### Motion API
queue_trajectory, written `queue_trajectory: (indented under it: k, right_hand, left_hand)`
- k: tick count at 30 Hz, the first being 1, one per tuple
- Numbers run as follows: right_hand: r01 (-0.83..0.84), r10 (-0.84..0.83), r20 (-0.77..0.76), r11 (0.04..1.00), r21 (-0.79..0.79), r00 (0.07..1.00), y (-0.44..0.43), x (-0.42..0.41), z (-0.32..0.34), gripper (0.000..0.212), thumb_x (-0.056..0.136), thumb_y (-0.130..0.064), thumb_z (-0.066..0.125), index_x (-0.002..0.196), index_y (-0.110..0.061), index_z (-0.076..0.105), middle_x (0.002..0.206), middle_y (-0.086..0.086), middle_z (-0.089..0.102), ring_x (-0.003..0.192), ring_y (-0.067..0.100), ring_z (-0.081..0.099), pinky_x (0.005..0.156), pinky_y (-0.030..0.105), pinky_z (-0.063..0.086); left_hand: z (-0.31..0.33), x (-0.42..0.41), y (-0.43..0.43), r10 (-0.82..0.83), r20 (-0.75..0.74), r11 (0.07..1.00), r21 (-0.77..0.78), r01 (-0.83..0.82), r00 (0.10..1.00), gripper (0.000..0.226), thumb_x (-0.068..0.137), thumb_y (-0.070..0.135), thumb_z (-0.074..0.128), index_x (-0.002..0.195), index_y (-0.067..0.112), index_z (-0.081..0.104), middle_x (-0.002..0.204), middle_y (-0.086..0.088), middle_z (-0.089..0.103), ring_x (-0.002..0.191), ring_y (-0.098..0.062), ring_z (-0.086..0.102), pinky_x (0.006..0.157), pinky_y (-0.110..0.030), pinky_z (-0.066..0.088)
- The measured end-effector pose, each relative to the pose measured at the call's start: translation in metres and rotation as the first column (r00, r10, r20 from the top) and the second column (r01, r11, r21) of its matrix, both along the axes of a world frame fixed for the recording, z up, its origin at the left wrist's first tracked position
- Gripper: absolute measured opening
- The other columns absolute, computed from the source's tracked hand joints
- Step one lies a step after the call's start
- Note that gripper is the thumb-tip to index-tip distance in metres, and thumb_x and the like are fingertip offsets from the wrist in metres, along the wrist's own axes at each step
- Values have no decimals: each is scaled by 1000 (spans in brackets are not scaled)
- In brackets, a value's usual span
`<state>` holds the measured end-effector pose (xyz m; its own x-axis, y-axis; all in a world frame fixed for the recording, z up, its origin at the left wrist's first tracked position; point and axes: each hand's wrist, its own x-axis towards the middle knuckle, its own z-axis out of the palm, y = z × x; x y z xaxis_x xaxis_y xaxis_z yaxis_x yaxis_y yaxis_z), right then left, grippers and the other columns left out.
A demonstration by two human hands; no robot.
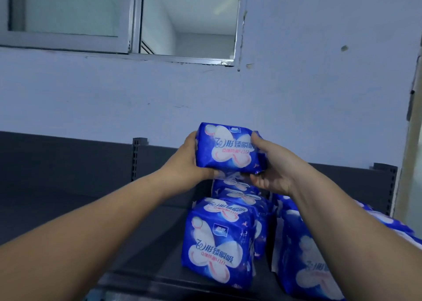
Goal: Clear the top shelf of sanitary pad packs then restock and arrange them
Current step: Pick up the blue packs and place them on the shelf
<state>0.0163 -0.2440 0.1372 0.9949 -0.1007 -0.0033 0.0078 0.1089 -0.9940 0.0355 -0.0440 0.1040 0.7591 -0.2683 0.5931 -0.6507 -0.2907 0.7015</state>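
A blue sanitary pad pack (230, 148) with a white flower print is held above a row of like packs. My left hand (189, 161) grips its left end, my right hand (271, 165) grips its right end and underside. Below it, a row of upright packs (219, 241) runs back along the dark top shelf (141, 232). A second row of packs (301, 255) stands to the right, partly hidden by my right forearm.
The dark shelf back panel (68, 163) and a slotted upright post (137, 159) stand behind. Another post (391, 186) marks the right end. Above is a pale wall with a sliding window (127, 17). Bare shelf surface stretches left of the packs.
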Motion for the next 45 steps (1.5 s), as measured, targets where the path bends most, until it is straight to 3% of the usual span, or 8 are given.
queue_trajectory:
  k: [6,10,16,21,25,29,35,45]
  right_hand:
    - [49,-44,30,984,-171,999,8,-2,5,38,87,-41,69,113,-16,56,109,9,68,90,32,69,62,43,58]
    - [213,-206,153,977,-28,966,2,6,1,12,98,-16,57,91,-14,47,99,10,62,77,24,66,49,41,57]
    - [491,-486,283,869,58,827,-6,40,-20,20,97,-19,55,80,-17,44,90,6,59,83,20,63,75,40,58]
    - [425,-402,160,754,-501,902,-16,66,-46,14,93,-3,46,105,-6,53,92,12,56,84,27,53,73,31,46]
    - [305,-332,73,730,-611,940,-3,63,-44,40,93,-2,48,132,6,49,104,17,53,94,24,44,71,29,41]
    - [459,-501,189,496,-737,844,30,49,-33,67,82,-12,58,143,-9,32,153,14,26,135,35,34,107,45,37]
    - [427,-15,460,400,-811,888,133,27,-39,54,94,-36,55,139,-9,43,146,13,38,134,34,39,109,48,35]
    - [198,520,295,235,-952,801,349,-32,-125,65,100,-46,45,154,-21,19,164,5,4,149,27,9,120,47,18]
  left_hand:
    - [-2,4,-4,13,7,1000,12,-13,1000,85,75,7,80,132,39,25,124,15,53,110,-1,56,83,-18,51]
    - [4,11,-5,26,-58,990,137,-18,998,90,75,7,78,139,38,23,125,16,55,114,-4,56,89,-30,54]
    - [-13,14,2,254,-129,929,309,-205,958,114,81,28,77,154,29,-10,160,-2,14,142,-19,28,95,-24,33]
    - [-25,12,31,357,-166,890,358,-282,919,112,82,32,75,155,26,-9,161,-4,10,144,-22,26,98,-23,29]
    - [-26,5,57,418,-161,858,394,-330,894,107,83,37,73,155,27,-5,162,-3,10,144,-23,26,108,-30,29]
    - [-29,-4,91,451,-165,841,407,-356,877,104,84,44,71,155,26,-4,162,-2,13,145,-22,25,116,-36,26]
    - [-45,-36,159,536,-167,804,400,-440,827,96,87,48,65,155,26,0,161,-1,16,145,-22,24,112,-33,28]
    - [-106,-127,330,764,-87,576,538,-615,640,105,83,55,66,155,21,-2,159,-8,19,143,-26,26,113,-41,32]
